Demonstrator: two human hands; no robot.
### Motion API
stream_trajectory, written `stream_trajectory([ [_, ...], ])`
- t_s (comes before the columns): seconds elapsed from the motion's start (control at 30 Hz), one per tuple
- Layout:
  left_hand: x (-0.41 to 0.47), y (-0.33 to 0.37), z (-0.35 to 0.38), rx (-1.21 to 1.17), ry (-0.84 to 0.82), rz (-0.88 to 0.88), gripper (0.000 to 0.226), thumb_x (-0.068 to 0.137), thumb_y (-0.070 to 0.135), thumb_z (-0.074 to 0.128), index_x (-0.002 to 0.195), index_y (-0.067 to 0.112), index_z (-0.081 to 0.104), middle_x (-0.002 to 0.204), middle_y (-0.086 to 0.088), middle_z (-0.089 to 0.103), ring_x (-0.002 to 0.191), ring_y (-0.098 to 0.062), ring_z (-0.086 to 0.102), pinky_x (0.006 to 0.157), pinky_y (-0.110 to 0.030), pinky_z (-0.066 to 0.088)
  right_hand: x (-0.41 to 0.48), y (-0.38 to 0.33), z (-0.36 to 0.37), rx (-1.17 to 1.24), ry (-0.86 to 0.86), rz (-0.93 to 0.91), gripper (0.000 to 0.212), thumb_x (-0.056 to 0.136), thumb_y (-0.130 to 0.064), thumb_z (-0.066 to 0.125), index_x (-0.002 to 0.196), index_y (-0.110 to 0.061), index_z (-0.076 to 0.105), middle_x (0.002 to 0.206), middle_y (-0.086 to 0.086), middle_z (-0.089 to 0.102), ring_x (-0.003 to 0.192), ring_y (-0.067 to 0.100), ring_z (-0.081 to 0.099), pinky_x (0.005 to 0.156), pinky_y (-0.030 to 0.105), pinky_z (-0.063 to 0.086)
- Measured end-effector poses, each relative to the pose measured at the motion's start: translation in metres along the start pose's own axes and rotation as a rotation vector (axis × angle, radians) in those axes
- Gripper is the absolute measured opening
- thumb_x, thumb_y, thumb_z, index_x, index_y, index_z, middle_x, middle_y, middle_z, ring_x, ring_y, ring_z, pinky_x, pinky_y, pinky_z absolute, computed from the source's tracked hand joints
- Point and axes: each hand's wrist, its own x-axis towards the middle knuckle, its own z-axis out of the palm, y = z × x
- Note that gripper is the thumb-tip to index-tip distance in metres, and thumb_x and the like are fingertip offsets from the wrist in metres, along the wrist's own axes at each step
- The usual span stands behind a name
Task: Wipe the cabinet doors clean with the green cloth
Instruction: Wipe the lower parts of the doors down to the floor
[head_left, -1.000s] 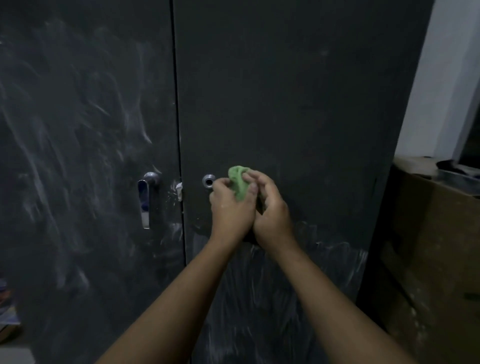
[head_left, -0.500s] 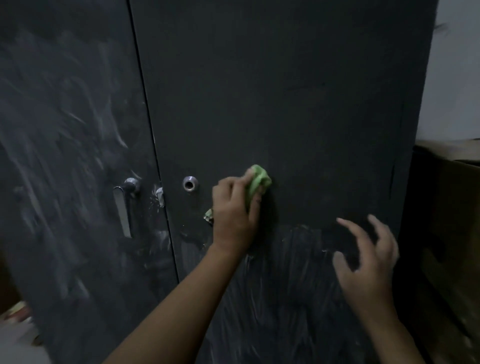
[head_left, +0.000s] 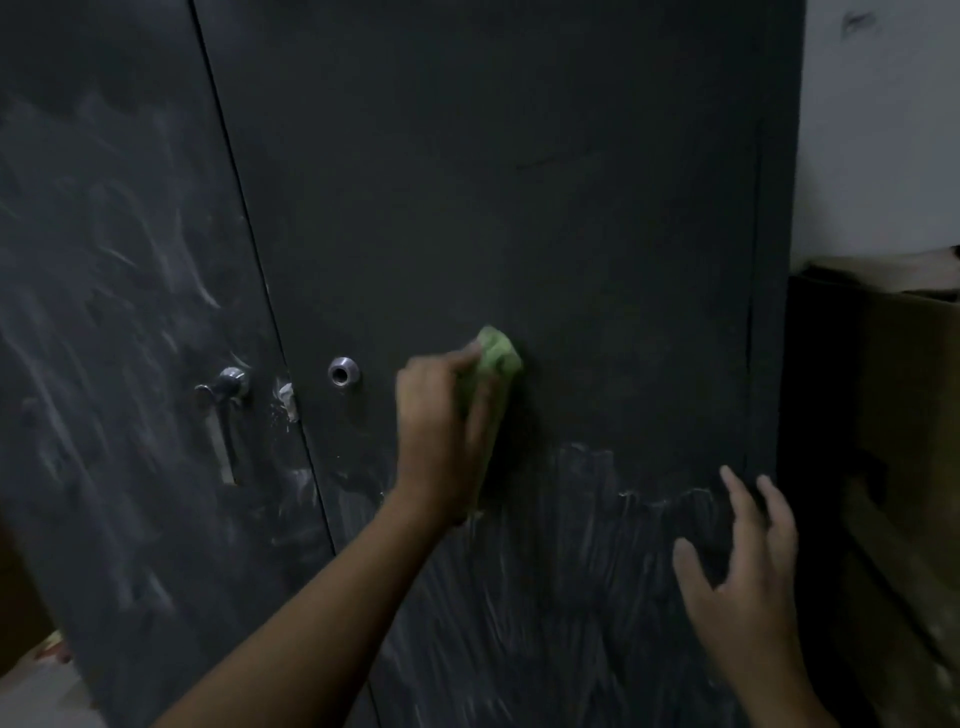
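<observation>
Dark cabinet door (head_left: 519, 182) smeared below; white wall (head_left: 878, 130) right.

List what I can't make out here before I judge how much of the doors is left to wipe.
Head view:
- green cloth: mostly covered by the left hand; only its top end shows.
- right door: patch under hand and cloth hidden; top and bottom cut off by the frame.
- left door: left part cut off by the edge; smears blurred.
- right hand: dim light hides whether it touches the door.

Cloth (head_left: 497, 358) on right door (head_left: 519, 208); handle (head_left: 223, 415) on left door (head_left: 104, 312).
</observation>
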Motion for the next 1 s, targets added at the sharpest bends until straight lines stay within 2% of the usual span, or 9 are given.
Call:
stream_trajectory([
  [0.1,0.046,0.005,0.001,-0.041,0.168,-0.160,0.027,0.092,0.021,0.067,0.112,0.003,0.064,0.105,-0.013,0.063,0.095,-0.026,0.056,0.085,-0.032,0.043,0.003,0.003,-0.004,-0.023,0.014,0.010,0.084,0.086,-0.014,0.073,0.155,-0.033,0.028,0.160,-0.011,0.012,0.147,0.027,0.022,0.110,0.053,0.036],
  [0.2,0.060,0.016,0.020,-0.026,0.226,-0.202,0.027,0.092,0.025,0.067,0.112,0.006,0.065,0.101,-0.012,0.061,0.090,-0.024,0.055,0.081,-0.029,0.042,0.005,0.008,-0.006,-0.003,-0.018,0.060,0.083,0.092,-0.018,0.068,0.158,-0.033,0.020,0.164,-0.005,0.011,0.149,0.023,0.018,0.111,0.041,0.026],
  [0.27,0.056,0.022,0.032,-0.004,0.240,-0.201,0.028,0.090,0.025,0.069,0.111,0.007,0.066,0.099,-0.011,0.060,0.087,-0.024,0.054,0.078,-0.026,0.039,0.005,0.010,-0.007,0.036,-0.018,0.083,0.077,0.096,-0.020,0.063,0.158,-0.032,0.020,0.164,-0.002,0.016,0.149,0.021,0.019,0.110,0.036,0.022],
  [0.4,0.038,0.032,0.051,0.033,0.102,-0.026,0.031,0.085,0.021,0.074,0.111,0.006,0.066,0.096,-0.012,0.059,0.083,-0.027,0.052,0.076,-0.030,0.042,0.012,0.013,-0.012,0.135,0.016,0.109,0.072,0.099,-0.018,0.058,0.158,-0.032,0.021,0.162,0.000,0.026,0.146,0.020,0.027,0.108,0.033,0.025],
  [0.47,0.027,0.038,0.058,0.037,0.039,0.081,0.032,0.084,0.020,0.076,0.112,0.007,0.067,0.092,-0.011,0.058,0.079,-0.027,0.052,0.071,-0.036,0.046,0.015,0.017,-0.014,0.137,0.022,0.108,0.070,0.099,-0.017,0.057,0.158,-0.032,0.022,0.161,0.003,0.030,0.145,0.022,0.032,0.110,0.037,0.029],
  [0.53,0.015,0.043,0.064,0.019,0.006,0.161,0.032,0.086,0.021,0.076,0.114,0.009,0.067,0.089,-0.010,0.058,0.076,-0.027,0.050,0.071,-0.035,0.044,0.016,0.019,-0.016,0.125,0.011,0.107,0.068,0.099,-0.015,0.058,0.157,-0.031,0.027,0.159,0.005,0.034,0.142,0.024,0.036,0.110,0.040,0.033],
  [0.67,-0.007,0.047,0.067,0.023,-0.109,0.298,0.033,0.089,0.025,0.067,0.119,0.013,0.060,0.092,-0.009,0.057,0.078,-0.024,0.046,0.067,-0.032,0.042,0.015,0.020,-0.016,0.130,-0.025,0.118,0.073,0.097,-0.013,0.061,0.157,-0.033,0.024,0.159,0.005,0.032,0.142,0.023,0.033,0.106,0.032,0.028],
  [0.87,-0.020,0.050,0.064,0.039,-0.195,0.383,0.030,0.091,0.026,0.063,0.113,0.006,0.070,0.089,-0.008,0.057,0.077,-0.022,0.046,0.061,-0.032,0.044,0.012,0.024,-0.017,0.120,-0.046,0.114,0.079,0.095,-0.011,0.064,0.158,-0.033,0.021,0.159,0.006,0.031,0.144,0.023,0.032,0.107,0.030,0.027],
  [1.0,-0.015,0.052,0.067,-0.035,-0.153,0.281,0.032,0.085,0.019,0.077,0.113,0.010,0.064,0.088,-0.007,0.057,0.075,-0.023,0.049,0.069,-0.028,0.039,0.011,0.025,-0.018,0.124,-0.055,0.116,0.080,0.096,-0.014,0.064,0.156,-0.040,0.019,0.158,0.004,0.032,0.142,0.022,0.034,0.109,0.033,0.029],
])
